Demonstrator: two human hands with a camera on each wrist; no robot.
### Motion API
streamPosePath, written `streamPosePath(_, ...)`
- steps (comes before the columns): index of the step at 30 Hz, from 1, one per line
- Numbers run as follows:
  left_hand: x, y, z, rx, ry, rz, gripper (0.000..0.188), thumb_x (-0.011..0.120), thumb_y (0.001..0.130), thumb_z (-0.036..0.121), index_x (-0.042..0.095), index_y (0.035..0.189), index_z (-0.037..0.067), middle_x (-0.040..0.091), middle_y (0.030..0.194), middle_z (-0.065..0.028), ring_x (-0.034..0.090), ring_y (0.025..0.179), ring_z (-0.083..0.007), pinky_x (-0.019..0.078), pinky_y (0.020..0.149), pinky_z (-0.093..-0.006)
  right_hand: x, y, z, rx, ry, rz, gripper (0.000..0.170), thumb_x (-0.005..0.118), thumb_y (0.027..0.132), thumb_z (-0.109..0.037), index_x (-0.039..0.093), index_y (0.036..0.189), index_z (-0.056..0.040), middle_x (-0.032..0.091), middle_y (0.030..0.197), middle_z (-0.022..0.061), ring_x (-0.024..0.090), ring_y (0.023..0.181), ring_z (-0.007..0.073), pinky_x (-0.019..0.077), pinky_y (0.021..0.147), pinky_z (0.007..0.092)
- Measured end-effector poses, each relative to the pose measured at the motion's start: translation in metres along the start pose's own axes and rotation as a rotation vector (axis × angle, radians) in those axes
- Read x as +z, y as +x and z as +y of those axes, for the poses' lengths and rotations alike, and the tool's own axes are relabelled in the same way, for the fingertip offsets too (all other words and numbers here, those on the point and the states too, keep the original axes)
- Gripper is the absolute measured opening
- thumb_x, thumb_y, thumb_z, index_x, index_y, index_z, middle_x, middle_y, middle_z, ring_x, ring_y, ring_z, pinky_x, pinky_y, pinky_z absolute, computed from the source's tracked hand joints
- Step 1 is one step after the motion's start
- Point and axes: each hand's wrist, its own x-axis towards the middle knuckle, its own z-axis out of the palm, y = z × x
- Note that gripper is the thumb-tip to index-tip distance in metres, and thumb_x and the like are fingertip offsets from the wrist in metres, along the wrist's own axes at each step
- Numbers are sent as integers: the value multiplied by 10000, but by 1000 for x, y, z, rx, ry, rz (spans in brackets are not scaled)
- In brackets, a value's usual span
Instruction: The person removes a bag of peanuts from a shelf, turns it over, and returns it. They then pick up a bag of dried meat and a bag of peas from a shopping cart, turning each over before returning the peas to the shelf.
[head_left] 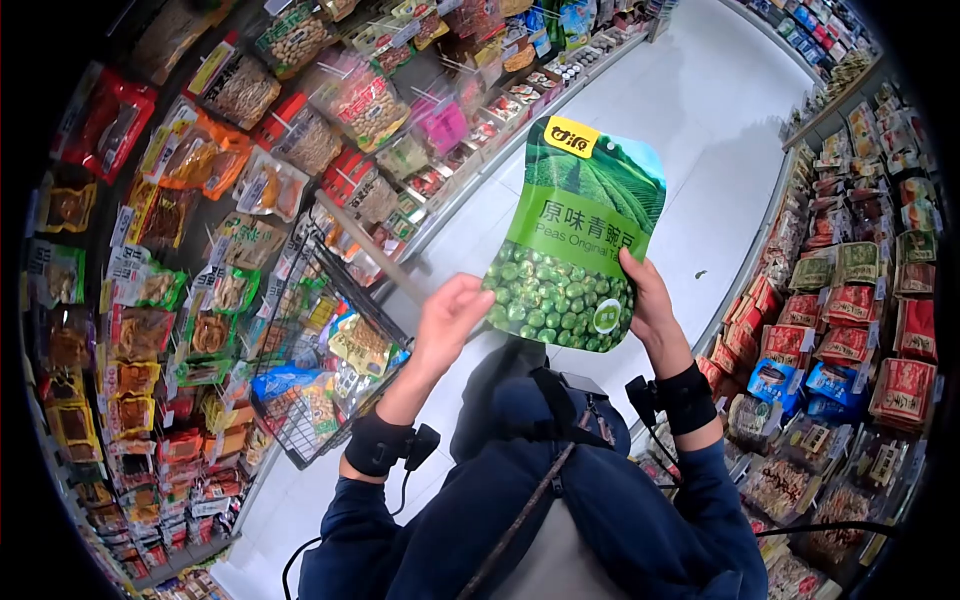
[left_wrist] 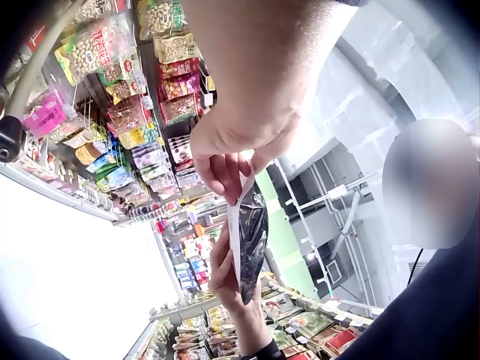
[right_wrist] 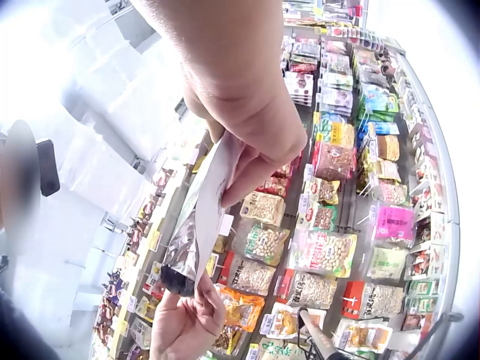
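A green bag of peas (head_left: 580,225) is held up in front of me, its printed front facing the head camera. My left hand (head_left: 448,318) pinches its lower left edge between thumb and fingers. On the opposite edge, my right hand (head_left: 650,300) grips the bag, thumb on the front and fingers behind. The left wrist view catches the bag (left_wrist: 253,244) side-on, with both hands at its edges. From the right wrist, the bag (right_wrist: 201,206) shows as a thin slanted shape.
To the left, a black wire shopping basket (head_left: 300,455) with several packets in it stands by a shelf wall of hanging snack bags (head_left: 360,105). More packets (head_left: 845,345) fill the shelves on the right. A pale floor (head_left: 700,130) runs between them.
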Motion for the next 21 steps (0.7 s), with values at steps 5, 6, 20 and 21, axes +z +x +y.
streamPosePath(5, 9, 47, 8, 9, -5, -8, 65, 489, 843, 82, 502, 855, 19, 547, 741, 32, 447, 664, 1, 336, 631, -150, -11, 35, -22, 2, 1, 11, 288, 487, 846, -198, 468, 1055, 1, 569, 959, 92, 577, 815, 154, 477, 715, 280)
streamPosePath(6, 9, 58, 11, 12, -8, -15, 67, 488, 844, 83, 503, 855, 19, 547, 743, 32, 447, 666, 1, 337, 631, -151, -12, 44, -28, -1, 0, 15, 290, 488, 846, -198, 468, 1055, 1, 569, 959, 93, 577, 816, 154, 477, 715, 280)
streamPosePath(20, -12, 221, 62, 31, -88, -109, 82, 503, 828, 62, 500, 896, 15, 566, 772, 18, 471, 688, -6, 348, 631, -151, 4, 188, -104, -44, -12, 75, 300, 494, 842, -216, 471, 1043, 5, 573, 942, 96, 577, 801, 149, 475, 705, 272)
streamPosePath(21, -12, 231, 63, 22, -74, -95, 71, 506, 826, 58, 498, 889, 26, 537, 720, 45, 431, 641, 9, 320, 594, -142, 4, 194, -107, -46, -12, 89, 301, 494, 841, -218, 471, 1042, 5, 574, 938, 97, 578, 797, 149, 476, 702, 272)
